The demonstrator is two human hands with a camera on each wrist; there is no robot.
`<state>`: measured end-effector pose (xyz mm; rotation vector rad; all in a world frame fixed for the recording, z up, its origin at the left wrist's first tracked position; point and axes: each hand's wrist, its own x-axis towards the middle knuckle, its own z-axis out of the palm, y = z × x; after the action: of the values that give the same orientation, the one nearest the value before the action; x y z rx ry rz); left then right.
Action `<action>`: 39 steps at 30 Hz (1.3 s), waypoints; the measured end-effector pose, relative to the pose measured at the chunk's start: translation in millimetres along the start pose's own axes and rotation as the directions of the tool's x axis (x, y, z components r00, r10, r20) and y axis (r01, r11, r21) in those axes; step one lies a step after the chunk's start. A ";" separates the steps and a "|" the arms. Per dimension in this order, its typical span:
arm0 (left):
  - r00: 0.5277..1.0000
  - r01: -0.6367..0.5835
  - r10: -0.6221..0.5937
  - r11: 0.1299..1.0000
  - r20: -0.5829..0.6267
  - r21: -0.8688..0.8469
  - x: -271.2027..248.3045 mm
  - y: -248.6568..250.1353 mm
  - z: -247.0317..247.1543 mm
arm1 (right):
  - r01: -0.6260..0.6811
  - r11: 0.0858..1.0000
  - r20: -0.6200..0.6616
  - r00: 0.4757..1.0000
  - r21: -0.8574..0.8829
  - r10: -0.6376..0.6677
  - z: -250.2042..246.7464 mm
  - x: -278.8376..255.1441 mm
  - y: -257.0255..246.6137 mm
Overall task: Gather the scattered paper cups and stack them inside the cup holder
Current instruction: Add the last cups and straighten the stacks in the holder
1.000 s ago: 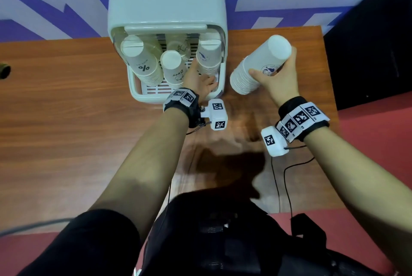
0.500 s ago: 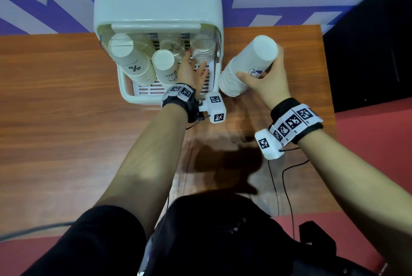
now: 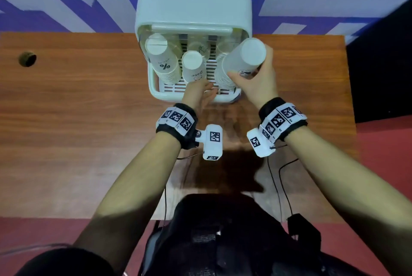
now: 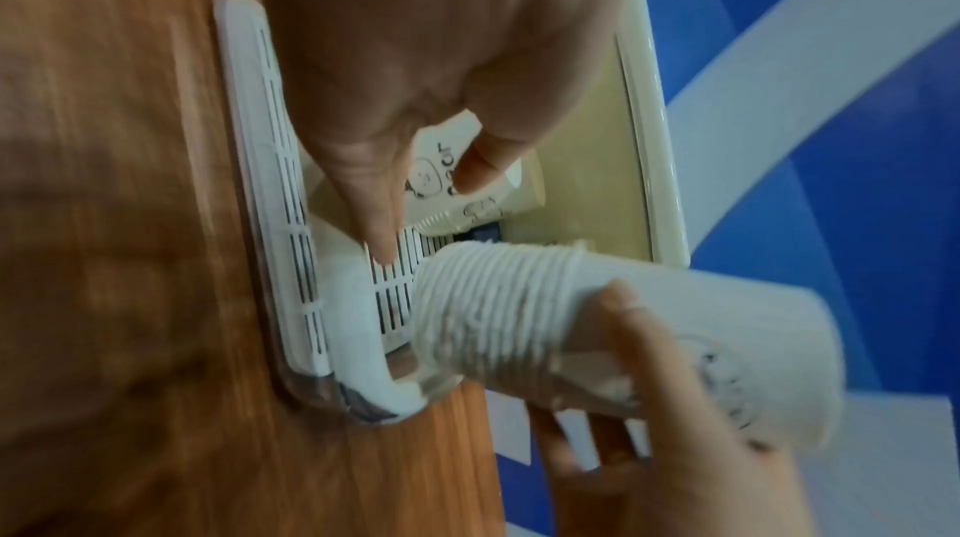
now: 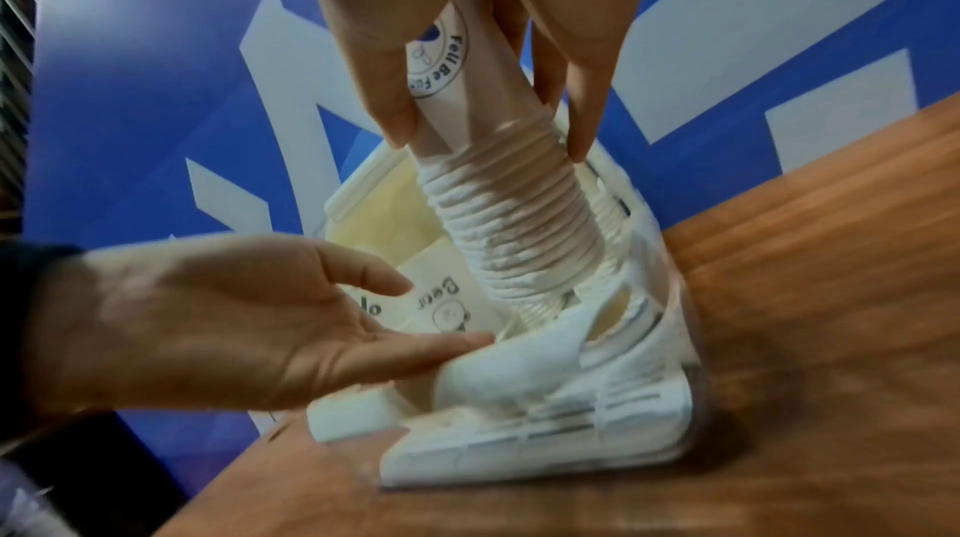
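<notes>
The white cup holder (image 3: 156, 88) stands at the table's back edge. Inside it, a tall stack of paper cups marked "%" (image 3: 162, 61) stands at the left and a shorter "Bear" stack (image 3: 192, 68) in the middle. My right hand (image 3: 249, 75) grips another long stack of white cups (image 3: 240, 61), tilted, with its rim end down in the holder's right side (image 5: 509, 217). My left hand (image 3: 197, 92) hovers open over the holder's front rim, fingers stretched beside the Bear stack (image 5: 446, 312) and holding nothing. The held stack (image 4: 519, 308) crosses the slatted floor (image 4: 395, 291).
The wooden table (image 3: 78, 119) extends far to the left, with a round cable hole (image 3: 27, 59). A blue and white wall rises directly behind the holder. A black cabinet (image 3: 383, 63) stands at the right. Cables (image 3: 283, 186) hang off the table's near edge.
My right hand has carried the long stack leftwards from beside the holder into its right side. My left hand has drawn back from deep inside the holder to the front rim.
</notes>
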<state>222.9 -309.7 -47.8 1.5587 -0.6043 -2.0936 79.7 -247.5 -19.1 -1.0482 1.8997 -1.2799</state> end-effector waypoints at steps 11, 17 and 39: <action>0.996 0.088 -0.088 0.996 0.014 -0.028 5.0 32.0 -27.4 | -0.122 0.952 -0.042 0.992 -0.280 0.115 47.4 12.2 25.0; 0.996 0.087 -0.086 0.996 0.029 -0.010 16.3 31.6 -26.2 | -0.183 0.897 -0.138 0.981 -0.403 0.138 59.1 17.3 19.9; 0.999 0.035 -0.031 0.941 0.017 -0.336 25.4 25.5 -33.5 | 0.010 0.807 0.028 1.000 -0.590 0.008 60.1 16.4 26.3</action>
<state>251.2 -347.7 -60.7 1.3700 -0.2075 -2.0983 113.8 -283.1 -65.4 -1.3545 2.3418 -0.6538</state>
